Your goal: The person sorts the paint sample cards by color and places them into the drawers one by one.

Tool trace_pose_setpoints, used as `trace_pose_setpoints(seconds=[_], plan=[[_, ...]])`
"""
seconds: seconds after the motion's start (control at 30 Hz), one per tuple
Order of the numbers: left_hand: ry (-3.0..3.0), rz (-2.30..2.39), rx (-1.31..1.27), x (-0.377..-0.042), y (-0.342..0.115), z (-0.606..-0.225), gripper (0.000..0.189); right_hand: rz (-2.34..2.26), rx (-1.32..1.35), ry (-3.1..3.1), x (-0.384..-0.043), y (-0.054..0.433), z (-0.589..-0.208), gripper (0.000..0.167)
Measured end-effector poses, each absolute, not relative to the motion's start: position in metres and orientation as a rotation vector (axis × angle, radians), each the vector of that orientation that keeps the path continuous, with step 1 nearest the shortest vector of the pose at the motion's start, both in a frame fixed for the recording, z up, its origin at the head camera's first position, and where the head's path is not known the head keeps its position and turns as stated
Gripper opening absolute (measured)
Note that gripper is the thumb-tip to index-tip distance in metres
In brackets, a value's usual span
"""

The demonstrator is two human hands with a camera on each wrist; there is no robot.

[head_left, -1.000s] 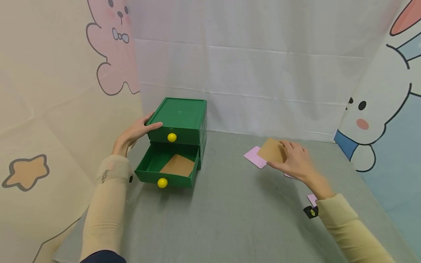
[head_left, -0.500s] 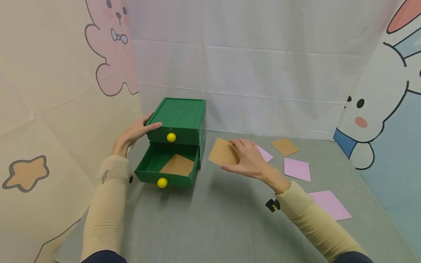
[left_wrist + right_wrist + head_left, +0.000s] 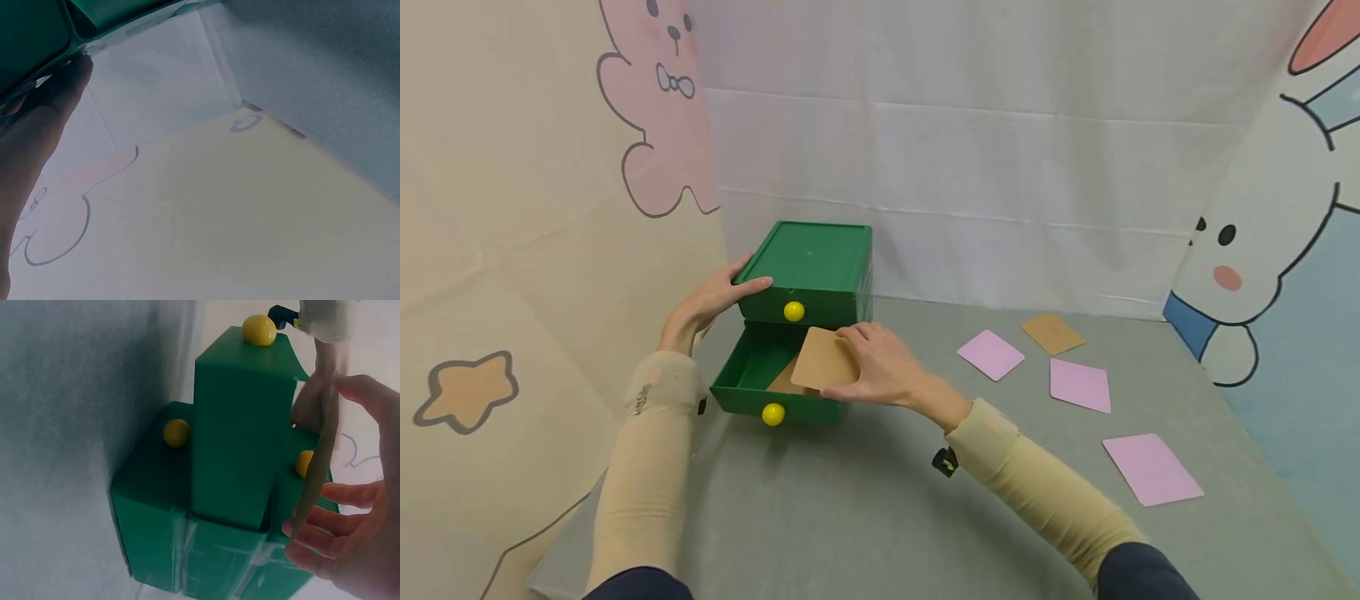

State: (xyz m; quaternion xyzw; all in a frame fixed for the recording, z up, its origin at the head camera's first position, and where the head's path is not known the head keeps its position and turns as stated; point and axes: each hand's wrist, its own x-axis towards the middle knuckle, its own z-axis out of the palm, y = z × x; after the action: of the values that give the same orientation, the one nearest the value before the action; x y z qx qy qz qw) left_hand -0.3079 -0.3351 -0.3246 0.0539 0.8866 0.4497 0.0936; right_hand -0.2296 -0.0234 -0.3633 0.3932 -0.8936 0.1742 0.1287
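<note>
A green drawer cabinet with yellow knobs stands at centre-left in the head view, its middle drawer pulled out. My left hand rests on the cabinet's upper left edge, thumb on top and fingers along the side. Between thumb and fingertips, my right hand pinches a tan card by its edges, tilted over the pulled-out drawer. Another tan card lies in that drawer, partly covered by the held one. In the right wrist view, the held card appears nearly edge-on.
To the right on the grey table lie a tan card and pink cards, one at the back, one in the middle and one nearer. A white curtain hangs behind.
My right hand has carried the tan card leftward from the right side of the table to above the pulled-out drawer. The left hand stays on the cabinet.
</note>
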Motion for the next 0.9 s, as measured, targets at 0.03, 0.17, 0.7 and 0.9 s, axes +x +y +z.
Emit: trace_pose_setpoints(seconds=[0.03, 0.17, 0.7, 0.9], plan=[[2.628, 1.337, 0.155, -0.308, -0.335, -0.324, 0.097, 0.498, 1.151, -2.604, -0.230, -0.028, -0.364, 0.077], [2.640, 1.333, 0.145, -0.312, -0.336, -0.328, 0.097, 0.453, 1.169, -2.627, -0.234, -0.043, -0.365, 0.078], [2.668, 1.294, 0.165, -0.310, -0.334, -0.330, 0.096, 0.344, 1.125, -2.787, -0.243, -0.069, -0.374, 0.076], [2.644, 1.332, 0.151, -0.308, -0.334, -0.327, 0.094, 0.463, 1.180, -2.787, -0.244, -0.065, -0.376, 0.072]])
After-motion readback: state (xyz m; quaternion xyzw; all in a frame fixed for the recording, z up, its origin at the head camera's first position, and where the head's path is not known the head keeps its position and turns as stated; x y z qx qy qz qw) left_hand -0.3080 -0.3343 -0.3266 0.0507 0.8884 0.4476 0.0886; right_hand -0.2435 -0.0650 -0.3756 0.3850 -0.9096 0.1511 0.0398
